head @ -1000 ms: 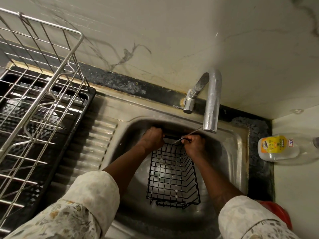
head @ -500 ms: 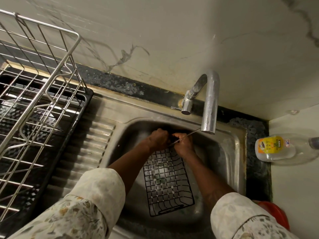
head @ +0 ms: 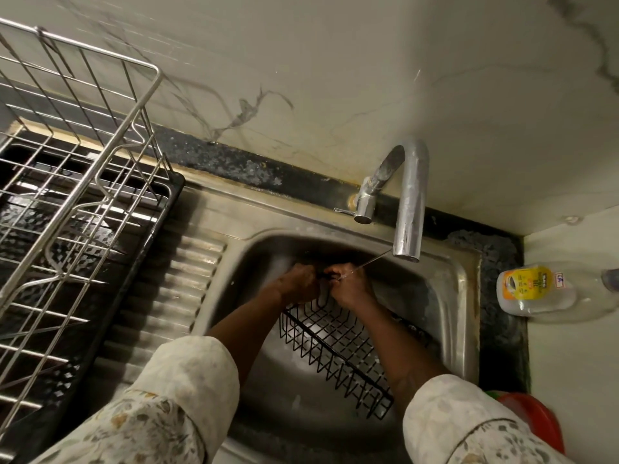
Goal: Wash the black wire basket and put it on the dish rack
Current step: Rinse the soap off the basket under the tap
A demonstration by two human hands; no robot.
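Observation:
The black wire basket (head: 335, 349) lies tilted inside the steel sink (head: 449, 296), its long side running from the hands down to the right. My left hand (head: 296, 284) and my right hand (head: 351, 288) grip its far end close together, under the steel tap (head: 410, 202). A thin stream of water runs slantwise from the spout onto my right hand. My right forearm hides part of the basket. The steel dish rack (head: 77, 182) stands on a black tray at the left.
A ribbed drainboard (head: 167, 306) lies between the rack and the sink bowl. A clear bottle with a yellow label (head: 542, 291) lies on the counter at the right. A red object (head: 536, 420) shows at the lower right.
My hands have come closer together on the basket's far end. The basket has turned, its near end swinging toward the right, and it is tilted more on its side.

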